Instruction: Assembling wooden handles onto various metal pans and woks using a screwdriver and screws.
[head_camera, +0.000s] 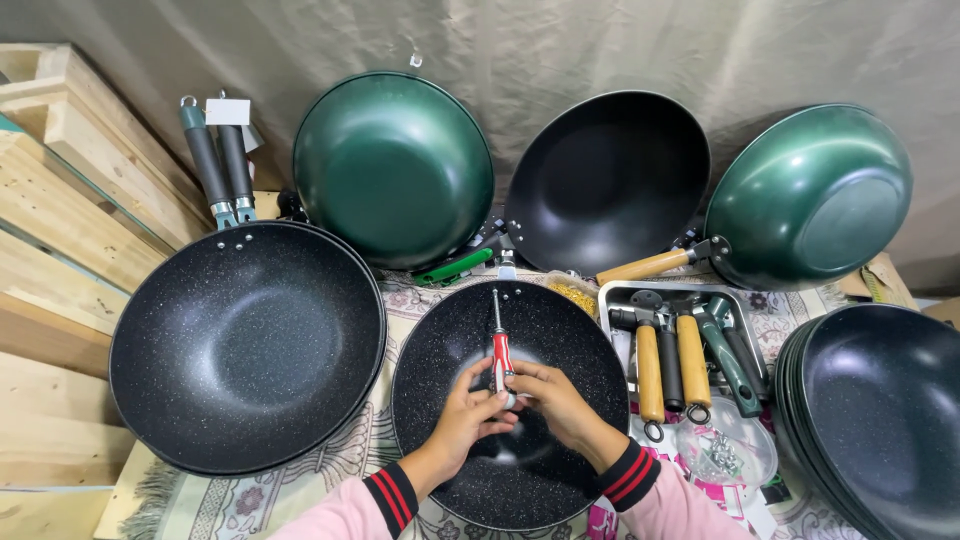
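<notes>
A black speckled wok (440, 350) lies in front of me on a patterned cloth. Over its middle, my left hand (468, 408) and my right hand (555, 400) both hold a screwdriver (500, 345) with a red and white handle. Its shaft points away from me toward the wok's far rim, where a metal handle bracket (506, 268) sticks out. My fingers wrap the lower end of the handle. Both sleeves are pink with black and red striped cuffs.
A larger speckled wok (245, 340) with two handles lies at left. Two green woks (392, 165) (810, 195) and a black one (605, 180) lean on the back cloth. A metal tray (615, 295) holds several handles, above a clear bowl of screws (722, 452). Stacked woks (880, 410) right, wooden pallets (60, 220) left.
</notes>
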